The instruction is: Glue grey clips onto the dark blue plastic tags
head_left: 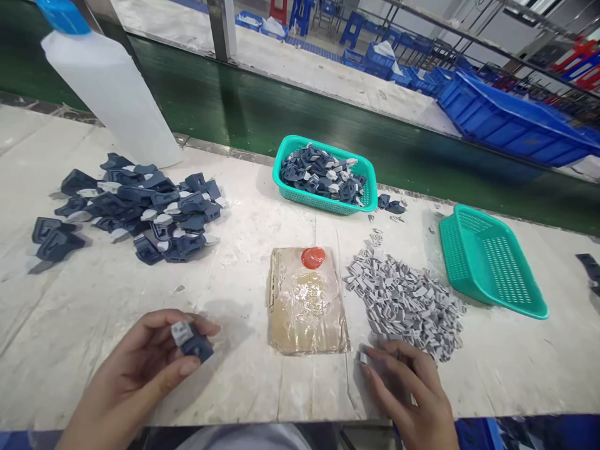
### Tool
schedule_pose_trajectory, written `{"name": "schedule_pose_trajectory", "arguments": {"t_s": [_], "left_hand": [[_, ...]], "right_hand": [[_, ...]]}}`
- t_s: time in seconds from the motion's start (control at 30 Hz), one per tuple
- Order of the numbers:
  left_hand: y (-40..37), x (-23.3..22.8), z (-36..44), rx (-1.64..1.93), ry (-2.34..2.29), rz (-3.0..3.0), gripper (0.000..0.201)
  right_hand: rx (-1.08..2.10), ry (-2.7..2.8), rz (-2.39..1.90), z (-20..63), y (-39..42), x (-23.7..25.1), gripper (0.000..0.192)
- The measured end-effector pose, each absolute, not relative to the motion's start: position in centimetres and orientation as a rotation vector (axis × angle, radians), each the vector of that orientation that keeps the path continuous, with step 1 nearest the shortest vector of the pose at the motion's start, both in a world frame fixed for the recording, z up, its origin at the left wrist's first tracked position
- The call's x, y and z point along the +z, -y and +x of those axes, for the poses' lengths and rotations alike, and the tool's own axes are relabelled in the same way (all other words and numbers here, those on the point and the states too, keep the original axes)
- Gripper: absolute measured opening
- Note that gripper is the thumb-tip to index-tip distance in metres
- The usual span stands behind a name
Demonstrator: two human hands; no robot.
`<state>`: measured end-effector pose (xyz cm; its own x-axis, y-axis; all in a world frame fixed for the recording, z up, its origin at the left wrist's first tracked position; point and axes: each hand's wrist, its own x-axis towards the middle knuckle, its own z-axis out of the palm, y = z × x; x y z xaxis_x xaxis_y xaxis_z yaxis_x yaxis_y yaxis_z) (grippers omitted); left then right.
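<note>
My left hand (135, 369) is closed on a dark blue plastic part (199, 347) with a light grey tip, held above the table at the front left. Between the thumb and fingers of my right hand (412, 387) is a small grey plastic piece (363, 357). That hand is beside a pile of similar grey pieces (407, 300). Between the hands lies a cardboard pad (307, 312) under shiny clear film, with a red-orange round patch (313, 257) near its far edge. A heap of dark blue parts with grey tips (154, 206) covers the table at the left.
A green basket (323, 205) full of blue and grey parts stands at the back middle. Another green basket (492, 262) sits tilted at the right. A white bottle with a blue cap (110, 87) stands back left. Beyond runs a green conveyor belt (253, 106) with a blue crate (510, 125).
</note>
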<state>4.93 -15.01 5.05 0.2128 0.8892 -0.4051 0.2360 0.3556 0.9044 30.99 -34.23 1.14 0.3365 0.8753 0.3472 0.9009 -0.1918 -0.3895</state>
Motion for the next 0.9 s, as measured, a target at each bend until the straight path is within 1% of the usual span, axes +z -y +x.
{"name": "schedule_pose_trajectory", "arguments": {"t_s": [0.1,0.27,0.4,0.5,0.67,0.9], "left_hand": [[15.3,5.0,5.3,0.609,-1.302,1.098,0.033],[16.1,5.2,6.1,0.687,-1.221,0.831,0.031],[17.0,5.2,6.5,0.624,-1.170,0.564,0.040],[17.3,5.3,6.4,0.524,-1.140,0.454,0.040],[17.2,5.4,5.7,0.519,-1.144,0.411,0.037],[16.9,5.3,4.6,0.536,-1.182,0.365,0.034]], "right_hand": [[-0.098,1.630,-2.068,31.2,34.1,1.3,0.017],[-0.183,1.620,-2.050,31.0,33.5,2.4,0.017],[-0.293,1.539,-2.018,30.3,29.8,4.0,0.017],[-0.366,1.631,-1.966,29.9,25.8,4.2,0.012],[-0.364,1.715,-1.982,29.8,21.9,3.3,0.007],[-0.314,1.759,-2.009,29.8,21.6,3.1,0.008]]}}
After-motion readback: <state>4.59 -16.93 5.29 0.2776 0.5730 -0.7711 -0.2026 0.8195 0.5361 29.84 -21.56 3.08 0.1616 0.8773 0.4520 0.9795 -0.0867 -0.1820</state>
